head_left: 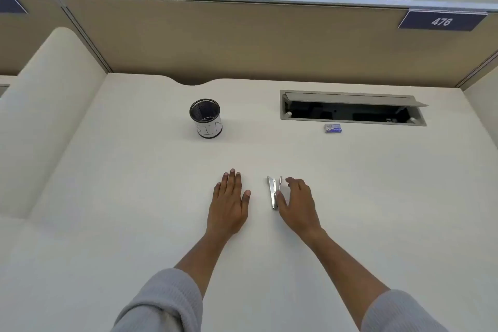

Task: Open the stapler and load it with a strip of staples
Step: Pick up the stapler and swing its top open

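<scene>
Pale cubicle desk, tan partition

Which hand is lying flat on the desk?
The left hand lies flat, palm down, fingers straight. The right hand is curled beside the silver stapler instead.

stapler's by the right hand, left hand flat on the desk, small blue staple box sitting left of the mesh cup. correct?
Not quite. The head view shows the small blue staple box to the right of the black mesh cup, just in front of the open cable tray. The rest holds: the silver metal stapler lies by the right hand, and the left hand rests flat on the white desk.
</scene>
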The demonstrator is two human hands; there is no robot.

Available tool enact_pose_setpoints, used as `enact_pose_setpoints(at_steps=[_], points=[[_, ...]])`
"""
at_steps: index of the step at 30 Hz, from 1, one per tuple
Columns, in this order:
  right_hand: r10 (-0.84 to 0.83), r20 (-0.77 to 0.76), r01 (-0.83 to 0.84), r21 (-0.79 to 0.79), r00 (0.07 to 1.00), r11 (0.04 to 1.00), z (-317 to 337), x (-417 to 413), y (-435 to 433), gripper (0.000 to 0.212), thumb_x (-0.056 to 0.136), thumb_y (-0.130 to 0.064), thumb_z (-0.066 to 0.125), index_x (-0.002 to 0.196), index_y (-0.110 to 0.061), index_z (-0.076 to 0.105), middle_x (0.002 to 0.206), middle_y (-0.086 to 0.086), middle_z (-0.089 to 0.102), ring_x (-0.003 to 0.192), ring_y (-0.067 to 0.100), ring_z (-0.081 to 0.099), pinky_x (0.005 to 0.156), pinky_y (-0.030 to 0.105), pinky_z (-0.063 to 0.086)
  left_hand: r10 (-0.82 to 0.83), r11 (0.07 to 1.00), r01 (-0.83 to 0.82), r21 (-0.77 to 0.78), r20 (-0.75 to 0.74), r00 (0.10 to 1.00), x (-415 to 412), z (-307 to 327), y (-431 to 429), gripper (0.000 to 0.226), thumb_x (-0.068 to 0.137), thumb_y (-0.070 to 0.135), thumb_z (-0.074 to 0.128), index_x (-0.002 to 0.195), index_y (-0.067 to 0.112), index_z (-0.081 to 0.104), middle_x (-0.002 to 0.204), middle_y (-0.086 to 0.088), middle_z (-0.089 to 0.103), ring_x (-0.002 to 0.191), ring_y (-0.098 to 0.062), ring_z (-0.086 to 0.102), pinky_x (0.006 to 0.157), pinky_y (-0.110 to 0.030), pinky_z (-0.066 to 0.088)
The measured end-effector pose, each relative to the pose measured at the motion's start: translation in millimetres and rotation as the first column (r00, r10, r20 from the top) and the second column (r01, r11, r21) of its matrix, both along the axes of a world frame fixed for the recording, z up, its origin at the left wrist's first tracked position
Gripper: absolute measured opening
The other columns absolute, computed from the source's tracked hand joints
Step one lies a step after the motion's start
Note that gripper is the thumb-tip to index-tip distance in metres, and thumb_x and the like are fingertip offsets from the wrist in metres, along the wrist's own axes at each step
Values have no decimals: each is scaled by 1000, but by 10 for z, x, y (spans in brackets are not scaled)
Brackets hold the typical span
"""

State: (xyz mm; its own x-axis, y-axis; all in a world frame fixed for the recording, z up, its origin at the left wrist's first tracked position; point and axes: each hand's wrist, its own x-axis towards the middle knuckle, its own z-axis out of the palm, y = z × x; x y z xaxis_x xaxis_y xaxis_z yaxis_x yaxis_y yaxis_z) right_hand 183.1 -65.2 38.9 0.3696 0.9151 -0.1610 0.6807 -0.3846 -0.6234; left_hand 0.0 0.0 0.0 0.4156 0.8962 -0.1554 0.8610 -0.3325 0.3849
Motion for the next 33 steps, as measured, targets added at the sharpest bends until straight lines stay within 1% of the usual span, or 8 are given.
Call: enact_pose_setpoints(at_steps=[6,9,19,25,28,30,31,33], points=[[-59,2,59,-19,998,998,-30,-95,150,43,93,-32,64,126,-7,54,119,10,55,111,31,55,88,35,46,29,999,-28,24,-41,999,25,-119,-19,73,100,49,7,162,11,16,171,-9,12,159,-24,8,129,-42,9],[-87,28,88,-25,996,996,-60,-130,231,43,91,-38,65,118,-6,54,113,10,54,103,30,55,79,31,42,30,998,-28,51,-43,999,26,-143,-20,70,102,46,12,161,11,19,171,-10,15,158,-25,11,128,-44,12],[-181,162,190,-41,970,981,-90,-271,409,45,91,-49,62,107,-7,58,107,9,58,96,30,58,77,38,52,36,996,-32,78,-56,998,5,-212,-18,64,105,44,23,162,13,18,171,-7,16,158,-23,12,128,-44,15],[-175,160,183,-37,972,982,-99,-293,376,32,97,-39,55,99,-8,61,100,8,59,86,28,62,74,37,51,39,996,-35,80,-52,998,0,-231,-11,65,105,45,23,163,16,14,172,-5,11,159,-21,7,129,-42,10],[-205,21,205,-40,979,978,-68,-268,302,29,98,-38,57,89,-11,61,93,5,57,77,24,59,69,33,45,36,997,-31,77,-52,998,2,-235,-11,65,105,45,22,163,16,13,172,-4,10,159,-21,6,128,-40,6],[-225,-198,227,-16,954,974,-7,-217,244,21,94,-36,65,88,-16,65,90,5,62,78,22,64,71,31,50,37,996,-33,80,-46,998,0,-235,-6,65,105,45,22,163,16,13,172,-4,10,159,-21,6,128,-41,7],[-242,-365,255,-13,899,967,51,-201,212,16,93,-33,69,92,-18,68,91,6,66,79,23,68,72,30,55,38,996,-35,80,-44,998,-2,-237,-3,65,105,45,23,163,16,13,172,-4,10,159,-21,6,128,-42,9],[-253,-697,298,-59,671,953,206,-195,145,17,94,-26,70,103,-12,73,95,7,69,81,24,71,73,29,61,41,996,-38,79,-40,998,-3,-243,0,65,105,44,23,163,16,14,172,-4,11,159,-22,7,128,-43,11]])
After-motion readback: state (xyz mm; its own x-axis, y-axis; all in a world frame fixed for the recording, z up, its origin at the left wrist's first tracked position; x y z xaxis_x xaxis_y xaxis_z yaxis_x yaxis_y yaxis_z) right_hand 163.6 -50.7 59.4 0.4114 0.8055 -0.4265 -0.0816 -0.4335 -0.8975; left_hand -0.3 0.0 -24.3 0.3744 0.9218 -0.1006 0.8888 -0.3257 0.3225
